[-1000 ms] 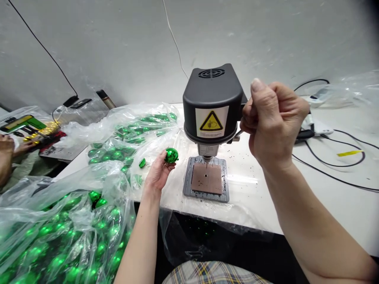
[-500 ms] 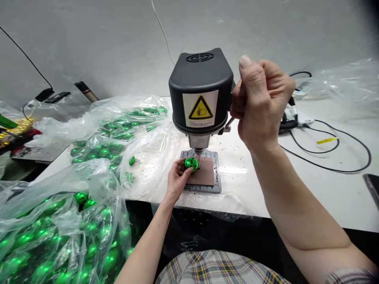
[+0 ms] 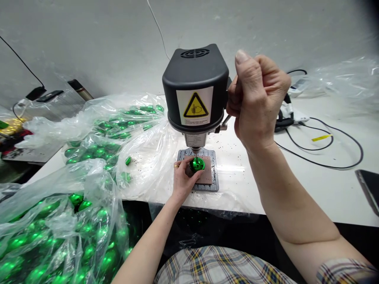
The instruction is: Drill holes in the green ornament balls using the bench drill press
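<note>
Under the bit of a black bench drill press [image 3: 195, 75], a shiny green half-shell [image 3: 197, 164] lies open side up on a brown board [image 3: 207, 173]. My left hand [image 3: 185, 177] grips the half-shell between thumb and fingers. The board rests on the drill's grey metal base [image 3: 215, 181]. Raised at the right side of the drill head, my right hand [image 3: 257, 98] is closed around the feed lever [image 3: 226, 120], most of which the fist hides. The drill bit reaches down to the half-shell; whether it touches, I cannot tell.
Clear plastic bags of shiny green pieces [image 3: 97, 152] lie at the left, with another bag [image 3: 59, 244] nearer me. A loose green piece [image 3: 128, 161] sits on plastic. Black cable [image 3: 355, 157] loops across the white table [image 3: 237, 189] at right, near a phone-like dark object [image 3: 368, 189]. Dark crumbs surround the base.
My left hand has moved right, bringing the green half-shell from beside the bit to beneath it. My right hand stays on the lever. The whole view has shifted slightly.
</note>
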Available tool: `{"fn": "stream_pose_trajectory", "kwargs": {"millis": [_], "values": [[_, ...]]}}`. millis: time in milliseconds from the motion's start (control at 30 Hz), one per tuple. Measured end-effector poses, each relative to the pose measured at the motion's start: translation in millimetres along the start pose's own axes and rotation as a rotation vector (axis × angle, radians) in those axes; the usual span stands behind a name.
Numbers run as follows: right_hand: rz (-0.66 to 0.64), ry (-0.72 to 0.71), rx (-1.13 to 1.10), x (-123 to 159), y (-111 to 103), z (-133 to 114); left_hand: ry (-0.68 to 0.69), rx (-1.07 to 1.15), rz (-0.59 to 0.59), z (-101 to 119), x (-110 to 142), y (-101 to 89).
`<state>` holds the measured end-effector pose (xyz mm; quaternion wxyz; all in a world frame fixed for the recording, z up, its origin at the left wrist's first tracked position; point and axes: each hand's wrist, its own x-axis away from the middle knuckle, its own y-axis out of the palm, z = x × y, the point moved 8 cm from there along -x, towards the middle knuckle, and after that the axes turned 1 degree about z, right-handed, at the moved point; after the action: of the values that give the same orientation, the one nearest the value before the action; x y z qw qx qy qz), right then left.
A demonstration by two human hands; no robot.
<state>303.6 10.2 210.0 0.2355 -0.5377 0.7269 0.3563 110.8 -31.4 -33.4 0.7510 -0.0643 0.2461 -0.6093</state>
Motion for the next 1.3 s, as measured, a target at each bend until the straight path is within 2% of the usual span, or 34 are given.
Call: {"fn": "stream_pose_trajectory", "kwargs": {"millis": [200, 400, 633, 900, 967, 1133, 1300], "values": [[-0.019, 0.022, 0.016, 4.9, -1.4, -2.4, -0.026, 0.047, 0.024, -8.3, 2.0, 4.8], [-0.008, -0.014, -0.025, 18.1, -4.6, -16.1, -0.019, 0.069, -0.01, -12.6, 3.7, 7.4], [0.084, -0.228, -0.008, 47.2, -10.0, -35.3, 0.011, 0.055, 0.012, -10.6, 3.6, 7.2], [0.077, -0.395, 0.064, 80.7, -21.5, -33.0, 0.02, 0.047, 0.021, -8.3, 4.5, 6.4], [0.048, -0.44, 0.062, 86.5, -22.8, -31.8, 0.02, 0.047, 0.016, -7.3, 4.7, 6.3], [-0.119, -0.643, -0.007, 100.3, -21.3, -30.6, 0.02, 0.048, 0.015, -5.1, 5.2, 4.9], [-0.196, -0.714, -0.029, 108.7, -17.9, -29.8, 0.005, 0.028, 0.022, -7.6, 5.0, 4.1]]}}
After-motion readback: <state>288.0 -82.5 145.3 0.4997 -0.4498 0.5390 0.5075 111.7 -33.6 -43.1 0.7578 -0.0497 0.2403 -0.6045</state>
